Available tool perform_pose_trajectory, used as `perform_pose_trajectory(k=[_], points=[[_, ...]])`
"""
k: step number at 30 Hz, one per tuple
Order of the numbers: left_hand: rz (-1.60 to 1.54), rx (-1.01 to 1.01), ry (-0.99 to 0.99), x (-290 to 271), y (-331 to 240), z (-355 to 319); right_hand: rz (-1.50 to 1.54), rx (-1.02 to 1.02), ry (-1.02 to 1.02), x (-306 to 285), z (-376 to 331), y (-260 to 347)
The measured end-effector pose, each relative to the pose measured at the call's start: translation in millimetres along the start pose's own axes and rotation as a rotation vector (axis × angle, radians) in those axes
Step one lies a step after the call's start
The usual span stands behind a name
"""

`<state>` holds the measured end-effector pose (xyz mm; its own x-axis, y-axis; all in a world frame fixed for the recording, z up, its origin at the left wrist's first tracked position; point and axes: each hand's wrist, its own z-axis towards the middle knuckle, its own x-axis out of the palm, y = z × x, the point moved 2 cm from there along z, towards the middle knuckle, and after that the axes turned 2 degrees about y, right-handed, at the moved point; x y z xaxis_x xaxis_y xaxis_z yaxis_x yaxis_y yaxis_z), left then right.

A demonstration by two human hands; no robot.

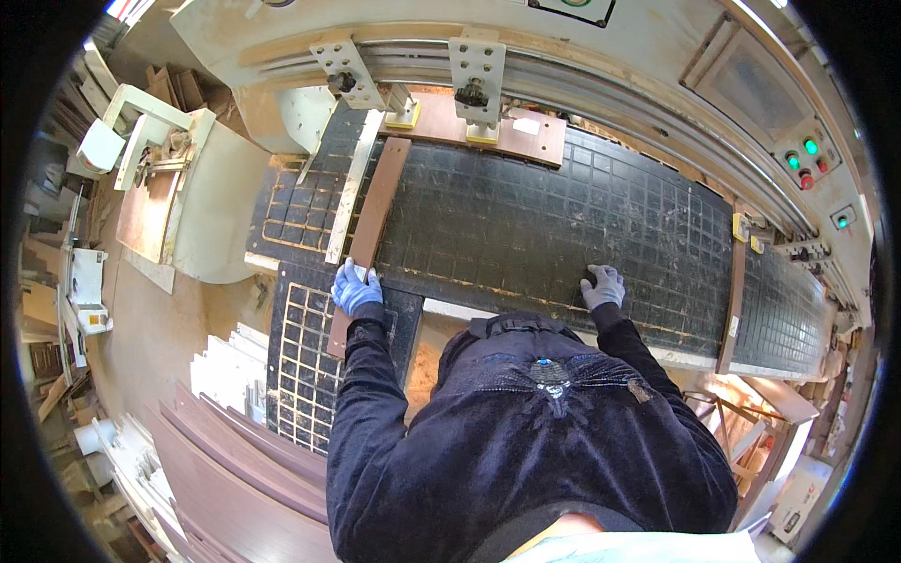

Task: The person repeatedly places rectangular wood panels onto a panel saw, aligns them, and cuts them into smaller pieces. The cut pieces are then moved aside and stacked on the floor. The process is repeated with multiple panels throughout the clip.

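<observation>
My left hand point(357, 289), in a blue-grey glove, grips a long narrow brown wooden strip point(382, 192). Thumb and fingers straddle its edges, beside a small white label. The strip lies lengthwise on the black gridded machine bed point(497, 225) and extends past my hand toward me. Along its left side runs a pale straight bar point(355, 188). My right hand point(603, 286), gloved too, rests on the bed near its front edge with fingers apart. A small dark patch shows by those fingers; I cannot make out what it is.
Two clamp blocks point(477, 89) on rails press over a brown board point(514, 129) at the back. Another brown strip point(735, 300) crosses the bed at right. Lit buttons point(805, 159) sit on the machine's right panel. Brown boards point(235, 469) are stacked at lower left.
</observation>
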<state>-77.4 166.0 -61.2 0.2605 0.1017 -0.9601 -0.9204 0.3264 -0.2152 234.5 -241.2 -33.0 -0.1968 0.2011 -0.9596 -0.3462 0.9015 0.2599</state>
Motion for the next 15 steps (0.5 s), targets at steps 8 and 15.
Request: perform_pose_trajectory(k=[8,15], points=[[0.081,0.001,-0.004,2.1,-2.1,-0.8,0.014,0.069,0.026,0.2,9.3,3.7],[0.081,-0.002,0.028,1.7,-6.2,0.0,0.044,0.138,0.023,-4.2,8.5,9.6]])
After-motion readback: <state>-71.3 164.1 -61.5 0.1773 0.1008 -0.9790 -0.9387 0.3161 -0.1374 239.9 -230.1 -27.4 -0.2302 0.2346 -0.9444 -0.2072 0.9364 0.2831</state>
